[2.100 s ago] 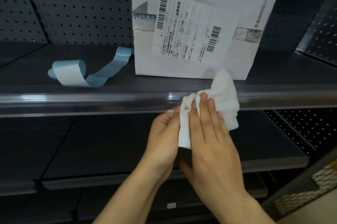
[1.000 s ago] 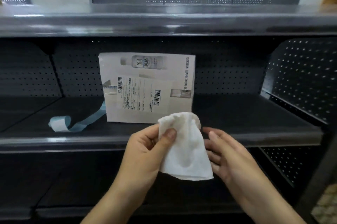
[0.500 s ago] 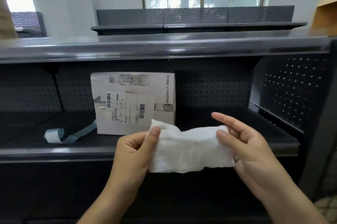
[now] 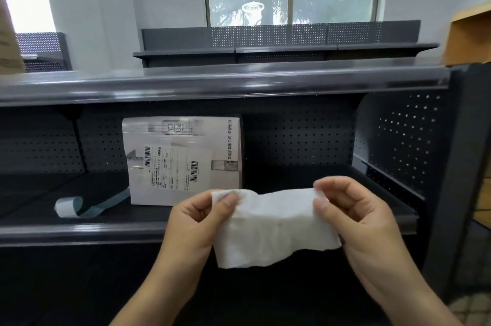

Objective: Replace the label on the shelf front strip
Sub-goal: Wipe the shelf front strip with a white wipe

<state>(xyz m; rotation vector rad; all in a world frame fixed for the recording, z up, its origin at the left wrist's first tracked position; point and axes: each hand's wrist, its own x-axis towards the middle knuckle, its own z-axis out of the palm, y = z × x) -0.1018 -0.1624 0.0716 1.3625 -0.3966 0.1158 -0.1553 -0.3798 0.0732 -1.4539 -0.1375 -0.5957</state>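
A white paper towel (image 4: 273, 230) is stretched flat between both hands in front of the dark shelf unit. My left hand (image 4: 194, 224) pinches its upper left corner and my right hand (image 4: 356, 214) pinches its upper right corner. Behind them runs the clear front strip (image 4: 79, 232) of the middle shelf, partly hidden by my hands and the towel. A curled strip of pale blue label backing with a white label end (image 4: 77, 206) lies on that shelf at the left.
A white cardboard box (image 4: 183, 161) with shipping labels stands on the middle shelf. The upper shelf's front strip (image 4: 212, 84) runs above. A perforated side panel (image 4: 403, 139) closes the right end. A tan box (image 4: 467, 36) sits at top right.
The view has risen and pulled back from the strip. I stopped wiping the strip, took the towel into both hands and spread it out flat between them.
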